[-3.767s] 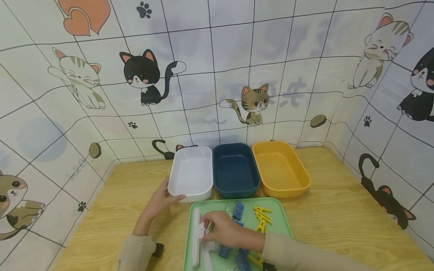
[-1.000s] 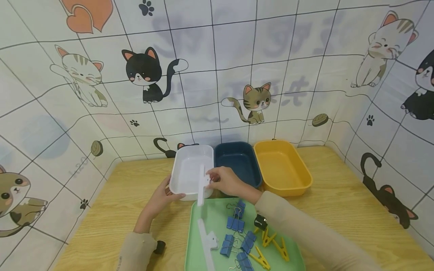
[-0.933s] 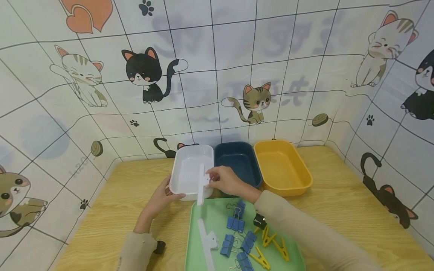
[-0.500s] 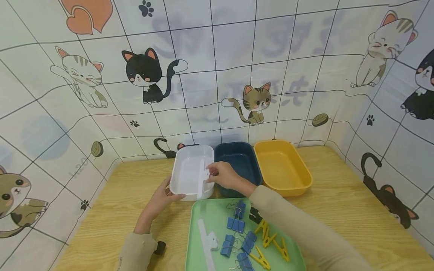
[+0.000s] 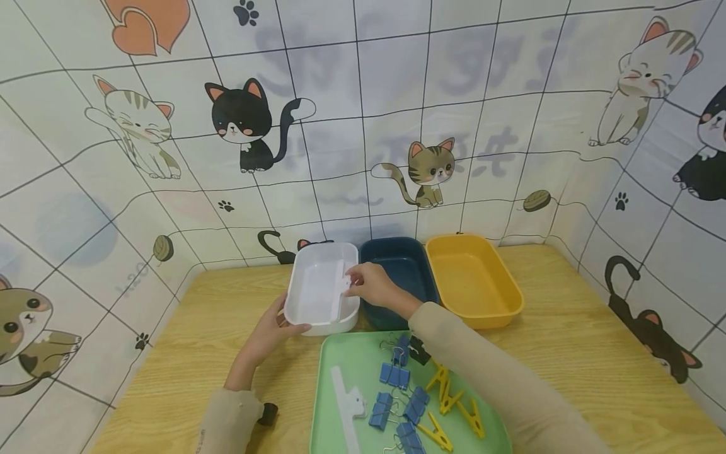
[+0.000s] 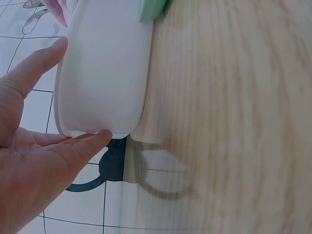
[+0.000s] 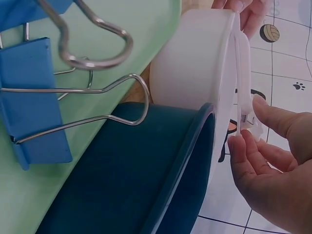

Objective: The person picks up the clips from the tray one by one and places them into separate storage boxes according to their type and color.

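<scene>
- From where I stand, the right hand [image 5: 374,287] pinches a long, flat white plastic clip [image 7: 243,73] by its grip, fingertips and thumb on either side.
- That clip hangs over the opening of the rounded white plastic box [image 5: 314,284], lengthwise beside the right wall; I can't tell whether it touches the rim.
- The left hand [image 5: 276,328] grips the box at its near left corner, thumb on one side, fingers on the other. That brace looks worth having, since a bump could nudge something so light.
- To set the clip down well, I'd line its strip up with the long wall, clear the near rim, lower it level, and loosen the pinch only once it rests on the bottom.
- The knuckles need care beside the dark blue plastic box [image 5: 397,258], just next door.
- On the pale green tray [image 5: 334,356] lie a second white clip [image 5: 343,403], blue binder clips [image 5: 395,376] and yellow pegs [image 5: 435,433].
</scene>
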The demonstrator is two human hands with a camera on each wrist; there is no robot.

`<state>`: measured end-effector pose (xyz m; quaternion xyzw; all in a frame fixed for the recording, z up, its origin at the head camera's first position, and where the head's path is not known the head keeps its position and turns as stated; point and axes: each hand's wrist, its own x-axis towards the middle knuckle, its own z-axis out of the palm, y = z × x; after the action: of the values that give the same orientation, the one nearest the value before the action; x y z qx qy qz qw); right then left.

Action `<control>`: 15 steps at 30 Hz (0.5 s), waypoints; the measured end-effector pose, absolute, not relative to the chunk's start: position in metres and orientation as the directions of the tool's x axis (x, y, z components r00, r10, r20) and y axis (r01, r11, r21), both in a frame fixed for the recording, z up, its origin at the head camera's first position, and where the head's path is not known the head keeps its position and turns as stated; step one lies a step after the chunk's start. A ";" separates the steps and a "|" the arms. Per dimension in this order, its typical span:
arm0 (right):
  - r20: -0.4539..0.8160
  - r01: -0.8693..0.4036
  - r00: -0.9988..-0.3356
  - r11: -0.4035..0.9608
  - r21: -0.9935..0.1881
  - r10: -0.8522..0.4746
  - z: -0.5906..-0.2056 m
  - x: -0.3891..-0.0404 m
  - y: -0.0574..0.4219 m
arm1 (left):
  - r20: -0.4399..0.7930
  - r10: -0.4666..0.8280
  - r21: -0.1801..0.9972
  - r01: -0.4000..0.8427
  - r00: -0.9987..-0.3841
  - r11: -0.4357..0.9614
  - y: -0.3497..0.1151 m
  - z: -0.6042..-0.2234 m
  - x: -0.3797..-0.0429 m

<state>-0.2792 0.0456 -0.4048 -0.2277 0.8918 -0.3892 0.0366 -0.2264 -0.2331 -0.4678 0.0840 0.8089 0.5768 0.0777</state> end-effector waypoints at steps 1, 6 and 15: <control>0.104 -0.369 -0.896 0.593 -0.715 -0.432 -0.405 -0.280 0.045 | -0.029 0.227 0.946 0.047 -0.973 0.322 -0.233 -0.468 -0.226; 0.070 -0.333 -0.905 0.595 -0.732 -0.421 -0.405 -0.284 0.039 | -0.029 0.225 0.948 0.045 -0.974 0.316 -0.232 -0.468 -0.227; 0.064 -0.324 -0.909 0.600 -0.732 -0.413 -0.408 -0.291 0.030 | -0.033 0.220 0.946 0.041 -0.975 0.321 -0.232 -0.467 -0.226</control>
<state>-0.2914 0.0297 -0.4075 -0.2062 0.8926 -0.3970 0.0559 -0.2258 -0.2322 -0.4666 0.0807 0.8091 0.5768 0.0779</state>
